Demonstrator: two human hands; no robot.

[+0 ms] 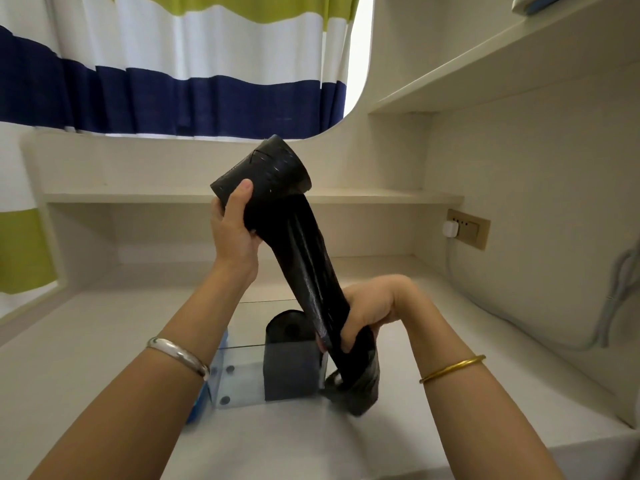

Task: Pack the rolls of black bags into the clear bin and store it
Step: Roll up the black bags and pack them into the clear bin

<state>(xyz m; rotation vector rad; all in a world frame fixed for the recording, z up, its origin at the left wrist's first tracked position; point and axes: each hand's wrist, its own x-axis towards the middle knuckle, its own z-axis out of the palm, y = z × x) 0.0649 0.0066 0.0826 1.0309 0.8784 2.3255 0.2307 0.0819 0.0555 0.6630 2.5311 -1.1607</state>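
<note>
My left hand (233,225) grips a roll of black bags (266,174) raised above the desk. A loose strip of black bag (304,268) trails from it down to the right. My right hand (372,310) grips that strip low down, and the strip's bunched end (356,386) rests on the desk beside the clear bin (239,375). The bin stands on the desk below my hands. Another black roll (289,355) stands upright at the bin's right end.
A pale desk (104,341) with a low shelf (173,197) behind and a higher shelf (485,74) to the right. A wall socket with a white plug (465,228) and hanging cables (620,289) lies at the right. A blue object (197,407) sits left of the bin. Striped curtain (173,64) behind.
</note>
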